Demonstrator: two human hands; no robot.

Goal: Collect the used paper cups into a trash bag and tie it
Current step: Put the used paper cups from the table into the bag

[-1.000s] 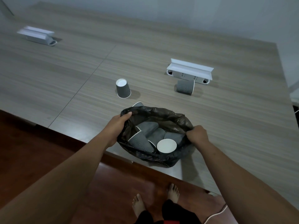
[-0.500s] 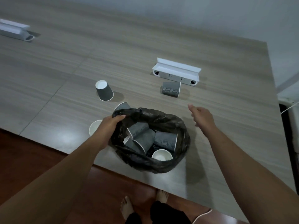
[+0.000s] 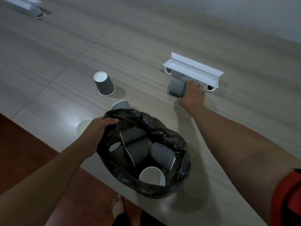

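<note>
On the table [image 3: 162, 38], near its front edge, a black bag [image 3: 169, 136] sits open with several grey cups lying inside it. The left hand [image 3: 96, 132] pinches the bag's rim at the near-left side and holds the mouth open. The right hand [image 3: 192, 95] reaches out to a ribbed cup [image 3: 176, 88] lying on its side just in front of a white socket box [image 3: 193, 70]; the fingers are wrapped around its wide end, though whether the grip has fully closed is hard to tell.

Three more cups stay loose on the table: an upturned cup [image 3: 104, 85] standing mouth-down well left of the ribbed one, a tipped cup [image 3: 121, 105] touching the far side of the bag, and a white-mouthed cup [image 3: 83, 128] partly hidden behind the left hand.

Collecting looks about half done, and the step in hand is picking up the ribbed cup. Next, I judge, it must be lifted clear of the socket box, carried back over the bag's mouth and dropped in while the left hand keeps the rim spread. Tying comes only after the other three are in.
</note>
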